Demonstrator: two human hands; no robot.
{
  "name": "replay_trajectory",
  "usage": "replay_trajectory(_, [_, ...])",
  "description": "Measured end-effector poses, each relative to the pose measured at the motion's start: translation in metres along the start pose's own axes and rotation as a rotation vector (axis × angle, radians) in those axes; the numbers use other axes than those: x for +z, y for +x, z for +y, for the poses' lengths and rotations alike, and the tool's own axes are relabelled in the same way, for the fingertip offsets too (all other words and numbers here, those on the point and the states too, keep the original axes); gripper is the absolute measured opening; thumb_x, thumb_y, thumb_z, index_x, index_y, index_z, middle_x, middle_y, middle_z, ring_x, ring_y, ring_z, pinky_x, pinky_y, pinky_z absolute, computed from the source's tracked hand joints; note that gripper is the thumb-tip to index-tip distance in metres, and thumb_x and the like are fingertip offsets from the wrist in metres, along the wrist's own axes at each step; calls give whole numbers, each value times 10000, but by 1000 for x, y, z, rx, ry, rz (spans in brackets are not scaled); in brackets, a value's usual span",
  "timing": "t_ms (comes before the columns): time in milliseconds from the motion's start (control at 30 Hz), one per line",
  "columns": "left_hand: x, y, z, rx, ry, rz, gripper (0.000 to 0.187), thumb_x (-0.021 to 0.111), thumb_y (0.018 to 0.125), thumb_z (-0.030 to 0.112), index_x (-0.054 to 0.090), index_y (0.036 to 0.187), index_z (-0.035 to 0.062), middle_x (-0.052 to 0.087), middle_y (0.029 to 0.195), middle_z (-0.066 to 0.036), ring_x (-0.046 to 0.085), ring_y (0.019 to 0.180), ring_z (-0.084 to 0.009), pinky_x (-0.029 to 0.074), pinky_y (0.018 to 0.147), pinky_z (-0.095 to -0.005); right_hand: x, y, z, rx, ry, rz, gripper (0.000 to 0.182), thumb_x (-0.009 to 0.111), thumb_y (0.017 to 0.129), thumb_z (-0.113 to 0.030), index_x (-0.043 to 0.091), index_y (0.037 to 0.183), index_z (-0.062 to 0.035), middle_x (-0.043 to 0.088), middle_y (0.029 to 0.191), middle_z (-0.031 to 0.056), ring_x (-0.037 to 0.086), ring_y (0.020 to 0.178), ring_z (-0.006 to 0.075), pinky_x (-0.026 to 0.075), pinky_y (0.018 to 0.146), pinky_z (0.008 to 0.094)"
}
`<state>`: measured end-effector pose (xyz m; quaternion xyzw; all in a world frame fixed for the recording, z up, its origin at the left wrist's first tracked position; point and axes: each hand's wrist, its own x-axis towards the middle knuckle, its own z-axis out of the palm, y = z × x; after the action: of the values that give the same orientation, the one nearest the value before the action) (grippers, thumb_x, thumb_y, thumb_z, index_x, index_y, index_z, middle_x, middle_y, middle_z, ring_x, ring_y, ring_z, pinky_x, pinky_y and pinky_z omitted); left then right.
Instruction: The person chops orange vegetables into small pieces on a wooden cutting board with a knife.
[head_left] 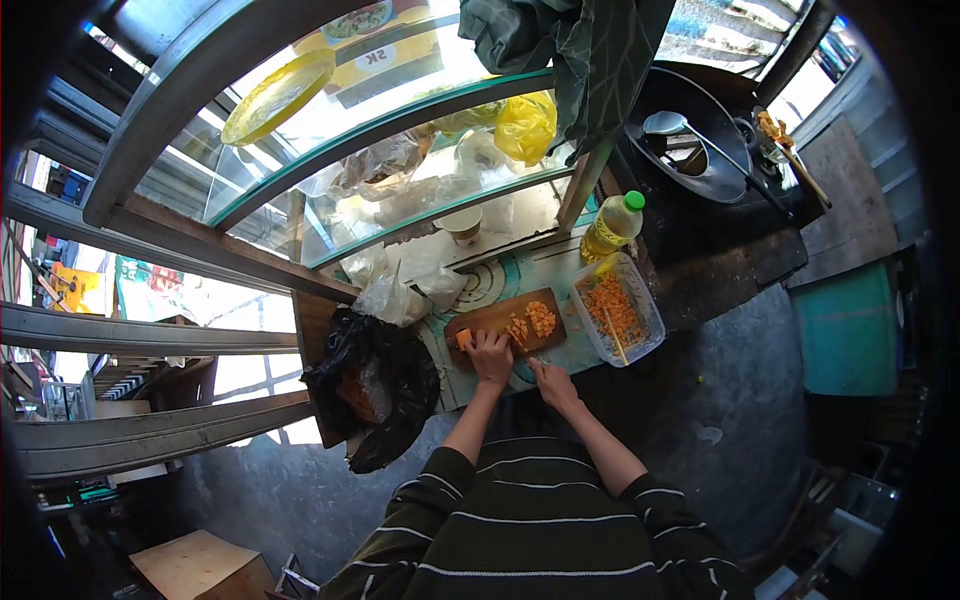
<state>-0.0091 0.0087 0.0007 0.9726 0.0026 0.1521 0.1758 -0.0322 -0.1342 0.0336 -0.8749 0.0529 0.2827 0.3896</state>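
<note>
My left hand (pixel 490 357) lies over the wooden cutting board (pixel 552 346), its fingers bent down on orange carrot pieces. A carrot chunk (pixel 464 340) shows by its fingertips. My right hand (pixel 553 385) is closed around a knife's handle at the board's near edge; the blade is hard to make out. Between my hands and the far edge lie chopped carrot strips (pixel 517 330) and a small heap of diced carrot (pixel 540 319). To the right stands a clear plastic tub (pixel 648 340) of shredded orange carrot, with a light-coloured stick or spoon handle (pixel 616 338) in it.
An oil bottle (pixel 612 228) with a green cap stands behind the tub. At the right is a wok (pixel 700 170) with a ladle. A black plastic bag (pixel 385 385) sits left of the board, clear bags (pixel 405 290) behind it. A glass display case (pixel 400 190) rises ahead.
</note>
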Motion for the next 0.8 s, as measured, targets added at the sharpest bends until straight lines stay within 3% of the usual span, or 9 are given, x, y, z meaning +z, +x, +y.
replay_trajectory(100, [0,0,0,11,-8,34,115,652,621,113,654,735,98,551,750,-31,494,814,-207,312,722,-379,6,13,0,-7,-17,48,640,302,899,-500,593,803,62,561,801,296,537,860,430,397,716,459])
replay_trajectory(167, [-2,0,2,29,3,40,121,644,628,118,654,747,100,551,750,-30,494,813,-205,312,720,-379,4,26,-3,11,-51,-75,618,291,900,-483,606,860,47,571,897,278,521,924,418,401,772,467])
replay_trajectory(267, [-4,1,3,33,29,21,127,638,632,121,653,756,96,551,748,-32,495,815,-203,311,719,-378,-3,22,-13,30,15,-101,615,289,900,-479,603,883,50,570,913,277,517,938,419,400,786,464])
replay_trajectory(400, [-1,0,3,32,29,40,124,637,630,116,652,751,93,550,746,-34,495,815,-203,311,716,-378,1,11,0,-24,31,-37,618,287,900,-480,602,879,51,569,916,278,517,941,419,401,788,459])
replay_trajectory(467, [-2,0,4,5,21,43,110,637,631,112,651,737,87,549,739,-36,497,808,-202,312,714,-377,3,7,5,-32,45,-6,630,316,903,-480,573,765,78,556,778,301,528,849,446,396,705,463])
replay_trajectory(700, [0,-1,3,19,9,74,86,639,631,115,653,713,91,549,724,-30,498,793,-200,314,710,-378,1,16,-3,-22,-6,11,640,317,902,-486,576,756,80,552,786,310,521,870,445,391,710,473])
replay_trajectory(800, [-2,1,2,12,22,48,98,643,629,122,655,722,95,551,730,-27,498,794,-200,316,711,-378,0,27,-7,-7,-4,-59,659,293,886,-523,604,839,57,576,857,282,529,903,428,411,762,450])
